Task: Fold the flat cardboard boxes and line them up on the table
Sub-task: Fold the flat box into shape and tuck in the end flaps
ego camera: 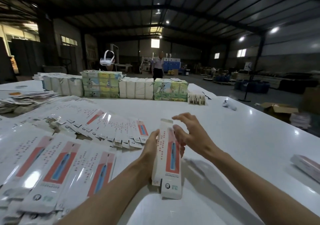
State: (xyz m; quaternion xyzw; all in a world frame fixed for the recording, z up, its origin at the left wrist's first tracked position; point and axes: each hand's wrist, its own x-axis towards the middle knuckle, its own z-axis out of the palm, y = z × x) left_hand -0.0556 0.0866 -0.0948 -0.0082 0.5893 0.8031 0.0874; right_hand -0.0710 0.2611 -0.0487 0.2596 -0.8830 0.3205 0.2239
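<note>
Nearest the person, a long narrow box [168, 157] is held above the white worktop [242, 138], its length running away from the body and its far flap standing up. The left hand [149, 148] grips the box's left side, fingers wrapped behind it. The right hand [187, 134] is beside the far right part of the box with fingers spread wide; whether the palm touches the card cannot be told.

Left of the hands: flat unfolded boxes [57, 162] lie overlapped in a fanned spread. At the right edge of the worktop lies one box-like item [306, 166], blurred.

Farther out: a white controller [229, 105] sits alone on the right. Along the far edge stand wrapped bundles [135, 88] in a row. Behind them, a white headset [107, 59] on a person, and another person [158, 67] standing on the floor.
</note>
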